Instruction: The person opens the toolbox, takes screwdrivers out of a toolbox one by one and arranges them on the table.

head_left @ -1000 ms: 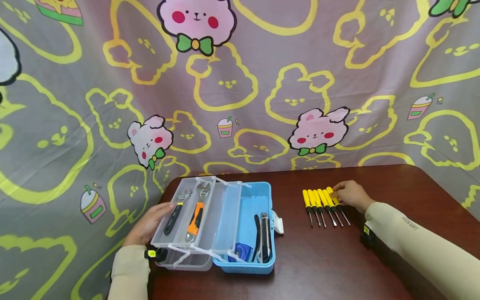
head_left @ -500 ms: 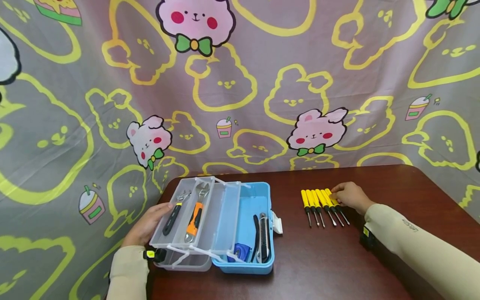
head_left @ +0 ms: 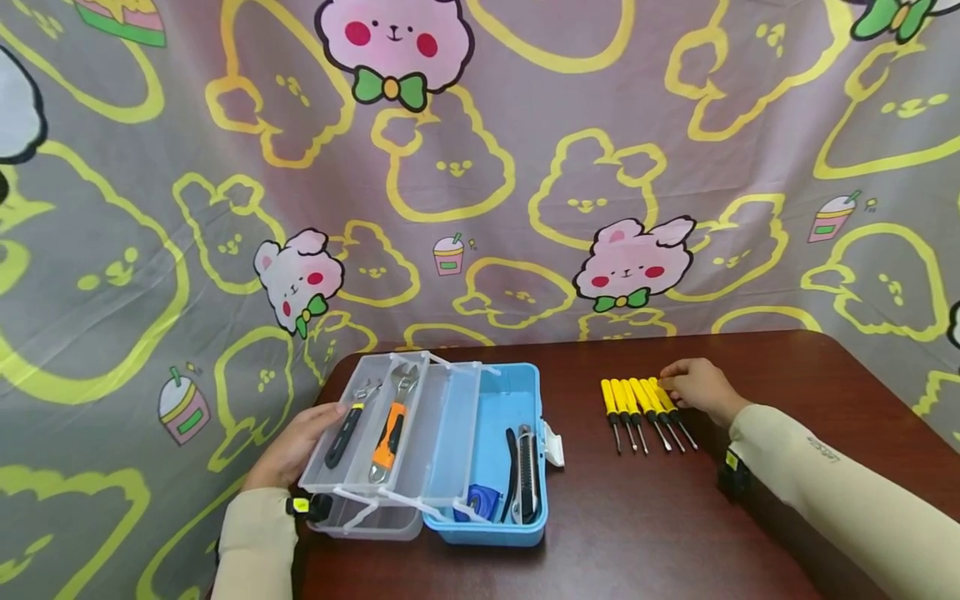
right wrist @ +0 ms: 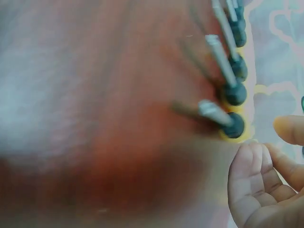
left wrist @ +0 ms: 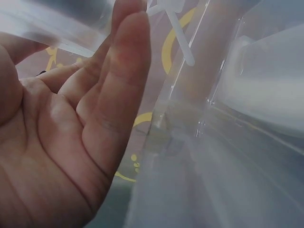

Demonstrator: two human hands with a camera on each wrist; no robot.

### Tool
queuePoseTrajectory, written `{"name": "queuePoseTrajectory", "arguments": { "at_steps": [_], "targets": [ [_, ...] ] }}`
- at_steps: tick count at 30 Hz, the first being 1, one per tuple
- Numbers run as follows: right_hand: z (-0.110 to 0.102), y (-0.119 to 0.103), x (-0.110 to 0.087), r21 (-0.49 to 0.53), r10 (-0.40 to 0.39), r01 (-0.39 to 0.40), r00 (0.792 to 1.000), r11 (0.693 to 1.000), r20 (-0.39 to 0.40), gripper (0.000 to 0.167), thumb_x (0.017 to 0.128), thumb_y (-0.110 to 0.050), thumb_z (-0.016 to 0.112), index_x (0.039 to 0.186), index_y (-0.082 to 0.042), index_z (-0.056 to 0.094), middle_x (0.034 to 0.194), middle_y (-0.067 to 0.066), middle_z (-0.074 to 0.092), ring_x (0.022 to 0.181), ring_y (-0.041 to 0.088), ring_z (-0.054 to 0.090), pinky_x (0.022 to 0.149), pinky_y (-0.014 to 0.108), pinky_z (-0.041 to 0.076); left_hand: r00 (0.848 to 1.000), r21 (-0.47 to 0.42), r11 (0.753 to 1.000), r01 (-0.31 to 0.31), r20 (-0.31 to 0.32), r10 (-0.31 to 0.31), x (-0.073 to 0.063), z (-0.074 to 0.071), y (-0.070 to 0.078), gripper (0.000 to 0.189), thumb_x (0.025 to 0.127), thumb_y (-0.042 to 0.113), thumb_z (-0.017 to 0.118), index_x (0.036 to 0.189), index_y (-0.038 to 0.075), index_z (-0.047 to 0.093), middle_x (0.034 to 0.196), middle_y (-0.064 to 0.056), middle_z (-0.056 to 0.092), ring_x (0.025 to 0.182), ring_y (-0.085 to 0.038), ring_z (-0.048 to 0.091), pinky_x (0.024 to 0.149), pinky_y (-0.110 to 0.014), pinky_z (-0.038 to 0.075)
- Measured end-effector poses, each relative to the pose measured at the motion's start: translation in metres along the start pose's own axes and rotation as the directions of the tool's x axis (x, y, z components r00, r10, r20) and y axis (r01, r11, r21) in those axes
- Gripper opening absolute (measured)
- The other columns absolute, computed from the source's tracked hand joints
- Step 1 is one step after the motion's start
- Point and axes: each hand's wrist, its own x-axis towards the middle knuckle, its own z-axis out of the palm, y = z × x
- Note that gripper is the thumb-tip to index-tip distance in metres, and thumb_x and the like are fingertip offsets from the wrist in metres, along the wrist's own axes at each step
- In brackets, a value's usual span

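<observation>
Six yellow-handled screwdrivers [head_left: 648, 398] lay in a row on the right half of a dark wooden table [head_left: 645, 517], handles to the far side, metal tips to the near side. At the row's right end, the fingertips of a person's right hand [head_left: 702, 388] met the far end of the rightmost screwdriver [head_left: 667, 402]; whether they pinched the handle or merely touched it could not be told. The tools looked light, rigid and hardly fragile, their round, smooth handles perhaps apt to roll or slip; the thick yellow part seemed the surest place to take hold, well away from the thin shafts.

Left of the row, near the middle of the table, stood an open light-blue toolbox [head_left: 506, 537], its white latch [head_left: 553, 447] on the right side. Inside, toward the near end, were a blue tape measure [head_left: 483, 502], a black strip [head_left: 512, 462] and a utility knife [head_left: 528, 475]. Clear trays fanned out to the left, the leftmost tray [head_left: 363, 458] bearing a black-handled wrench [head_left: 344, 437] and an orange-handled wrench [head_left: 387, 442]. The left hand [head_left: 294, 442], well apart from the right, held that tray's left edge, thumb and fingers apparently on either side. Beyond the table hung a cartoon-printed cloth [head_left: 487, 292]
</observation>
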Motion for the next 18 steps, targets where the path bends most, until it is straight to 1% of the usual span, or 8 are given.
{"name": "queuePoseTrajectory", "arguments": {
  "at_steps": [3,7,12,15,18],
  "targets": [
    [-0.001,-0.005,0.003,0.007,-0.015,0.015,1.0,1.0,-0.005,0.036,0.099,-0.017,0.057,0.121,0.011,0.057,0.107,0.023,0.063,0.082,0.027,0.06,0.068,0.033,0.055,1.0,-0.001,1.0,-0.01,0.013,0.01,0.0,0.001,0.002,0.066,0.1,0.04,0.053,0.144,-0.006,0.037,0.111,-0.015,0.065,0.091,-0.03,0.068,0.077,-0.047,0.055],
    [0.004,-0.011,0.009,-0.002,-0.043,0.043,0.999,0.999,0.013,0.037,0.099,-0.021,0.058,0.121,0.008,0.059,0.113,0.023,0.063,0.085,0.028,0.062,0.071,0.034,0.055,0.999,0.003,1.0,-0.018,0.028,0.018,-0.001,0.001,0.003,0.067,0.101,0.039,0.052,0.144,-0.008,0.035,0.11,-0.014,0.066,0.091,-0.029,0.068,0.077,-0.046,0.055],
    [0.015,-0.024,0.013,0.011,-0.069,0.068,0.996,0.998,0.054,0.038,0.098,-0.023,0.06,0.122,0.006,0.061,0.118,0.021,0.062,0.094,0.031,0.064,0.079,0.041,0.055,1.0,0.003,1.0,-0.008,0.008,0.008,-0.001,0.0,0.004,0.069,0.099,0.042,0.054,0.145,-0.006,0.035,0.111,-0.014,0.065,0.091,-0.029,0.068,0.076,-0.046,0.056],
    [0.021,-0.033,0.013,0.018,-0.063,0.061,0.996,0.998,0.069,0.037,0.097,-0.023,0.062,0.121,0.005,0.061,0.117,0.019,0.063,0.097,0.032,0.063,0.081,0.042,0.054,1.0,-0.005,1.0,0.008,-0.008,-0.008,-0.001,0.0,0.002,0.069,0.098,0.042,0.056,0.145,-0.005,0.037,0.112,-0.015,0.065,0.091,-0.029,0.068,0.077,-0.047,0.055],
    [0.024,-0.042,0.01,0.011,-0.075,0.074,0.995,0.997,0.071,0.036,0.097,-0.021,0.062,0.121,0.005,0.061,0.116,0.019,0.063,0.099,0.033,0.063,0.083,0.043,0.054,1.0,-0.009,1.0,0.013,-0.013,-0.013,0.0,0.0,0.002,0.069,0.098,0.043,0.056,0.144,-0.004,0.038,0.113,-0.016,0.065,0.092,-0.03,0.067,0.077,-0.047,0.055]
  ]
}}
